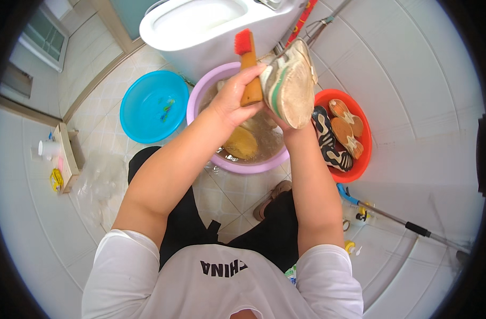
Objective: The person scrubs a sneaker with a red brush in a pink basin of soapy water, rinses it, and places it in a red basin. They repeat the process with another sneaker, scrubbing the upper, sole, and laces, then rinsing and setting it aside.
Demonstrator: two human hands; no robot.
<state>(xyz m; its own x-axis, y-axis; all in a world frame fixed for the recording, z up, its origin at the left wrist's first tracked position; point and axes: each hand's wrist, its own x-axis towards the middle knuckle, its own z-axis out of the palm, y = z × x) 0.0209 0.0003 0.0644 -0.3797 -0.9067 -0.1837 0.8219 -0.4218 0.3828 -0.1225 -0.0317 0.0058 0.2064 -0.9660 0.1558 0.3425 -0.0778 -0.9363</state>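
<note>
My left hand [231,99] grips a wooden scrub brush [251,85] with red bristles, which point up and away from me. Beside it, my right hand [282,121] holds a pale shoe [293,89] with a green stripe, its dirty sole turned towards me. The shoe hides most of my right fingers. Both hands are above a lilac basin [249,169] of murky water. A yellowish shoe sole [241,142] shows in that water, with other pale things that are hard to make out.
To the left stands a blue basin [137,119]. A red basin [364,159] on the right holds black-and-white shoes [326,129] and tan-soled shoes [342,131]. Beyond is a white toilet [179,44]. A blue-ended pole [386,217] and a small wooden stool [67,167] are at the sides.
</note>
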